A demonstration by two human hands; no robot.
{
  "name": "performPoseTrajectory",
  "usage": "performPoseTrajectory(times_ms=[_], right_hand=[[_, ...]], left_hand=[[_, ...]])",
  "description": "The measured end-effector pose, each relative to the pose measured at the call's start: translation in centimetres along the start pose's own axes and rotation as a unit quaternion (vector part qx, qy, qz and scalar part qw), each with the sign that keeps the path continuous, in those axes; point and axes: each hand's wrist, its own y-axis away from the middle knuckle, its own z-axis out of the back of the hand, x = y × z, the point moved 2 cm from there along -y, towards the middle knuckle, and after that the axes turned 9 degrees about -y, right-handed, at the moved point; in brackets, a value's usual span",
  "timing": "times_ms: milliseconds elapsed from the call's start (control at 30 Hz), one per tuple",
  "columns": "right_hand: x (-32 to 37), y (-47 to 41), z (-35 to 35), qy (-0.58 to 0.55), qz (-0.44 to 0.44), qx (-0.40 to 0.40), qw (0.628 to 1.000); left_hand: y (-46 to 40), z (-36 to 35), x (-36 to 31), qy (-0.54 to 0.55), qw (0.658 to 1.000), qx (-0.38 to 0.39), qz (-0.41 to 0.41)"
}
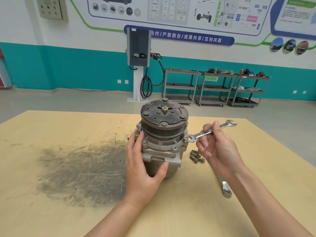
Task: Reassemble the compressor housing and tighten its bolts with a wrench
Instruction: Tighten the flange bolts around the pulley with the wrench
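Compressor [162,141] stands upright mid-table [51,211], nearer the far edge. Left hand [143,170] grips its body; right hand [217,147] pinches a wrench [211,131] set on a flange bolt [186,139]. Loose bolts [196,156] and a second wrench [224,187] lie to the right.
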Motion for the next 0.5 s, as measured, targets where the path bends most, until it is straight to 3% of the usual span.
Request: performPoseTrajectory(times_ms=[100, 233, 367, 500], right_hand=[[-0.2, 0.0, -0.1, 0.008, 0.032, -0.001, 0.999], [-1.1, 1.2, -0.7, 0.07, 0.159, -0.019, 0.985], [-1.3, 2.6, -1.5, 0.147, 0.274, -0.044, 0.949], [-1.3, 3.6, -2.1, 0.239, 0.391, -0.011, 0.889]], left_hand=[[0.0, -0.1, 0.1, 0.0, 1.0, -0.002, -0.003], [0.0, -0.1, 0.0, -0.002, 1.0, -0.002, -0.004], [0.0, 0.0, -0.1, -0.002, 1.0, 0.001, -0.003], [0.0, -0.1, 0.0, -0.004, 1.0, -0.002, -0.003]])
